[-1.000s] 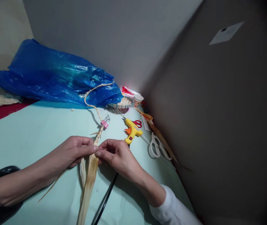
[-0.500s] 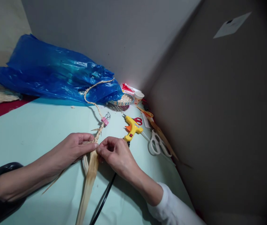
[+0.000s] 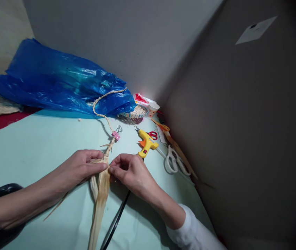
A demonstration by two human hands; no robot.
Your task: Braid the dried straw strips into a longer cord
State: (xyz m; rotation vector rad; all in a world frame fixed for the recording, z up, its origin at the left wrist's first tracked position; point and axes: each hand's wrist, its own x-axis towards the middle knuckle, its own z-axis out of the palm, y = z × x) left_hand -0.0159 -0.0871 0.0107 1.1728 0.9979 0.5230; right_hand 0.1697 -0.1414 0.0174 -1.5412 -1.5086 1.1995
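the left hand [image 3: 82, 166] pinches the wide, flat tan plant-fibre strip [image 3: 103, 189] at the near end of the thin, pale braided fibre cord [image 3: 100, 115]. the right hand [image 3: 132, 170] is closed at the strip's right edge, probably for tension. the cord runs far, onto the blue plastic bag [image 3: 59, 80]. the pink metal binder clip [image 3: 116, 135] likely prevents loosening. count: one cord, one clip, one yellow plastic glue gun [image 3: 148, 143], one white-handled scissors [image 3: 171, 160].

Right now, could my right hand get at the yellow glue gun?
Probably yes: the yellow glue gun lies just beyond your right hand, handle end nearest, and nothing visible blocks the way. Its fingers seem to be pinching the edge of the pale strip, though, so they'd likely need to let go first.
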